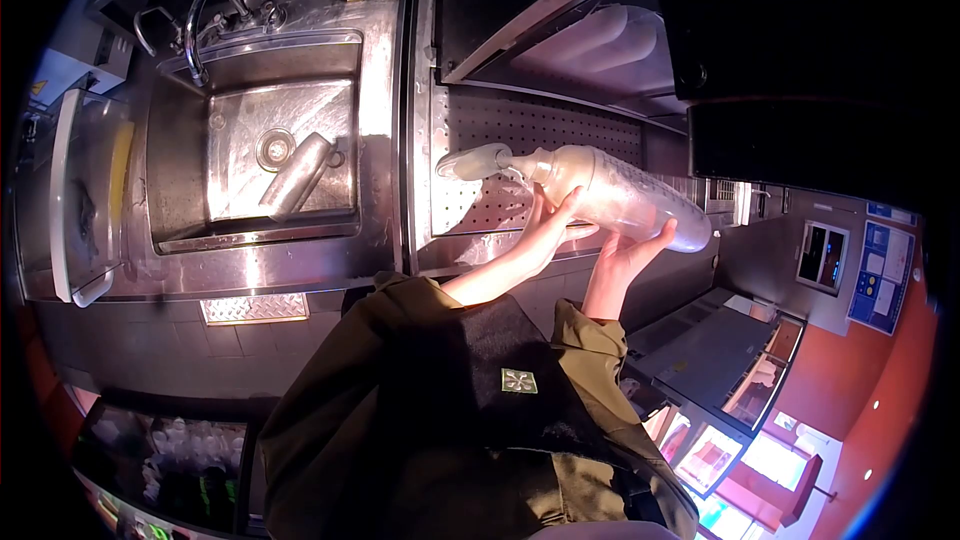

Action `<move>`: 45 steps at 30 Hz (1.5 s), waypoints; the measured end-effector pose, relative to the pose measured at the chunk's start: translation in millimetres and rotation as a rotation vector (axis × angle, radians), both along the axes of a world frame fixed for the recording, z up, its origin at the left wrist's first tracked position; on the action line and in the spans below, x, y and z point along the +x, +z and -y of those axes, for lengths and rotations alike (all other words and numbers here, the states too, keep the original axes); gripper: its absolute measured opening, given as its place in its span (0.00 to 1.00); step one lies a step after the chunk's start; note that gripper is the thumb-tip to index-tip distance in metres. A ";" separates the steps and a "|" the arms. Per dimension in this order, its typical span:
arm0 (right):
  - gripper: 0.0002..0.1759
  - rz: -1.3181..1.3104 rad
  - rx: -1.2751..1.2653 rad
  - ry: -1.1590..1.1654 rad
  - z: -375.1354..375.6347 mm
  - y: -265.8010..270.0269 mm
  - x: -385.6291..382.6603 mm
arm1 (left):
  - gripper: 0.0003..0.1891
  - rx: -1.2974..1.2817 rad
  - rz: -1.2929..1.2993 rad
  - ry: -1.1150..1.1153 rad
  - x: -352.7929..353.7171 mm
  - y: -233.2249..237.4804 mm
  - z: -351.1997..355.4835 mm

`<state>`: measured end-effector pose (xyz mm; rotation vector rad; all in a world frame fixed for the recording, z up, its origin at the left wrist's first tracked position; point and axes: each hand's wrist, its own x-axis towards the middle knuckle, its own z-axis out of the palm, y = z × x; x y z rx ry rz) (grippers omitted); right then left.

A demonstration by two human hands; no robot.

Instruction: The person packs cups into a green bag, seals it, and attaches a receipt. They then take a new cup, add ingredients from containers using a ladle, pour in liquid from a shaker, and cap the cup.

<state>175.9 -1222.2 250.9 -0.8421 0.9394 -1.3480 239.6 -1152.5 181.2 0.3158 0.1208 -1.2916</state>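
Note:
Both my hands hold a long, translucent plastic cylinder (pixel 625 195) above the perforated metal drainboard. It lies tilted, its rounded end to the right and faint ridges along its upper side. At its left end it narrows to a pale, flattened oval piece (pixel 475 162). My left hand (pixel 545 235) grips the cylinder from below near that narrow end, thumb along its side. My right hand (pixel 635 255) supports it nearer the rounded end, with the thumb up against the wall. The fingers behind and under the cylinder are partly hidden.
To the left is a steel sink (pixel 175 195) with a chrome faucet (pixel 200 35); a metal cylindrical vessel (pixel 300 175) lies in its basin. The perforated drainboard (pixel 470 205) sits under a shelf holding pale rounded items (pixel 610 40). A dark overhanging unit (pixel 800 150) juts in at right.

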 end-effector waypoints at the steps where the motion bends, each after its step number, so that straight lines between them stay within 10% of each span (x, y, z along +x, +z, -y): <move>1: 0.36 -0.002 0.000 0.000 0.2 0.1 -0.3 | 0.55 -0.008 0.005 -0.001 -0.6 -1.2 0.4; 45: 0.34 -0.014 0.010 0.025 -1.9 14.9 4.5 | 0.52 -0.117 0.004 0.000 3.3 9.1 0.0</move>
